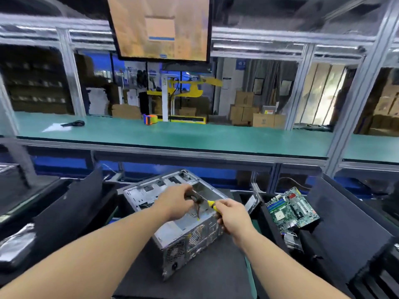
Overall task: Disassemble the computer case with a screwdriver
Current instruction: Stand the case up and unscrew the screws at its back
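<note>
The case (pixel 179 214) lies on its side on a dark mat (pixel 194 277), right in front of the person, with its open side up. Its long way runs from the near right corner to the far left. The back end with the vent holes points toward the person.

The left hand (pixel 174 201) is over the open top. Its fingers curl round a small dark part (pixel 193 196) with wires hanging from it. The right hand (pixel 232 216) grips the screwdriver (pixel 210 205) by its yellow and black handle. The tool's shaft points up and left, toward the dark part; I cannot see the tip.

The tip could slip off a screw, because the tool leans and the part is up in the air, not resting on anything. It could then poke the left fingers. If the part is pulled hard, the wires could snap. A loose screw could drop inside the case.

A green board (pixel 291 209) lies to the right, near the case.
</note>
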